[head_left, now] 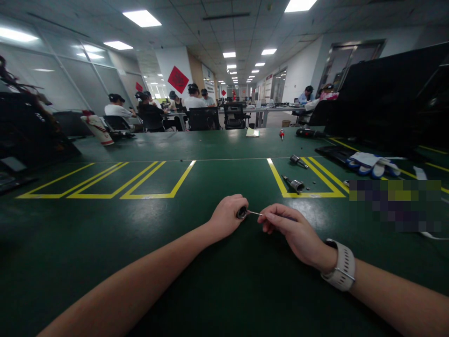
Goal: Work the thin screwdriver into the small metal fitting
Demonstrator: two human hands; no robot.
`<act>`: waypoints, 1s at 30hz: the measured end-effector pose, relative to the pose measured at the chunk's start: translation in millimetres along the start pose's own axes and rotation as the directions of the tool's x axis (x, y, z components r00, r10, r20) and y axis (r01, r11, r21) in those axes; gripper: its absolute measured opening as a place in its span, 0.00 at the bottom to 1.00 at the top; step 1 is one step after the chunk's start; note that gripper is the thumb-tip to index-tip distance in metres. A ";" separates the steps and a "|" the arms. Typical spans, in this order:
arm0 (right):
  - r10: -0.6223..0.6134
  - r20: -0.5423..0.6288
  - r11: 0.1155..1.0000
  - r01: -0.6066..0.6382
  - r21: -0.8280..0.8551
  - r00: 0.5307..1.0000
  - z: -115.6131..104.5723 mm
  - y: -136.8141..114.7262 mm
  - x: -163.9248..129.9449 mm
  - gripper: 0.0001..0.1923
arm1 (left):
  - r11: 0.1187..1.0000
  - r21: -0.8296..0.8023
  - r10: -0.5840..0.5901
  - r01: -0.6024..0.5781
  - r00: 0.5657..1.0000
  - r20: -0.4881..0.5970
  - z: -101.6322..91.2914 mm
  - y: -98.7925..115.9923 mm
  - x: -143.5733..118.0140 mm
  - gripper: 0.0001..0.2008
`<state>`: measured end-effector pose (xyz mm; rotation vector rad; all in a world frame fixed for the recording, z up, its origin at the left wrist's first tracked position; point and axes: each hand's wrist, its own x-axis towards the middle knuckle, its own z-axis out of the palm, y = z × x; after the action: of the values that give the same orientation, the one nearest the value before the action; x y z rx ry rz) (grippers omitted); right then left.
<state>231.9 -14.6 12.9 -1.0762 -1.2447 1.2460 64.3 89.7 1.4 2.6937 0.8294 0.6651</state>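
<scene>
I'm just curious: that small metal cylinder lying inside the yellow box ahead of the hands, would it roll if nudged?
Probably. The metal cylinder looks round and lies on its side on the smooth green table, so a sideways push might roll it. Its shiny finish suggests stiff, fairly heavy for its size, perhaps slippery.

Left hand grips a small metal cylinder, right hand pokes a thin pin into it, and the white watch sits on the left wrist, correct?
Not quite: the head view shows the watch on the right wrist. The left hand grips the cylinder, and the right hand holds the pin.

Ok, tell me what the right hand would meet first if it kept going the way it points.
The right hand points left along its thin tool; first comes the small metal part in the left hand.
</scene>
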 end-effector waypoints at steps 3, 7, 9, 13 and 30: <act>0.071 0.014 0.981 -0.072 0.182 0.997 -2.9 2.2 3.6 0.07 | 0.995 -0.095 0.024 -0.025 1.000 -0.013 0.5 -2.0 0.6 0.06; 0.060 0.035 0.973 -0.067 0.221 0.998 -2.8 5.8 4.5 0.08 | 0.985 -0.168 0.039 -0.042 0.999 -0.021 0.9 -3.4 2.0 0.08; -0.006 0.000 0.987 0.006 0.159 1.000 -1.9 6.4 2.6 0.07 | 0.989 -0.145 0.014 -0.016 1.000 -0.014 0.6 -3.1 2.5 0.07; -0.151 -0.007 0.969 0.146 -0.199 0.989 2.7 2.9 -5.1 0.08 | 0.999 -0.033 -0.015 0.015 1.000 0.010 0.2 -1.0 2.3 0.06; 0.088 0.020 0.982 -0.091 0.166 0.996 -2.8 0.1 3.5 0.07 | 0.996 -0.009 0.084 -0.083 0.996 0.043 -0.5 0.3 -2.0 0.05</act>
<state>234.4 -10.9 12.9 -1.0124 -1.0908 1.4017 62.8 88.4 1.2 2.7383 0.7056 0.6243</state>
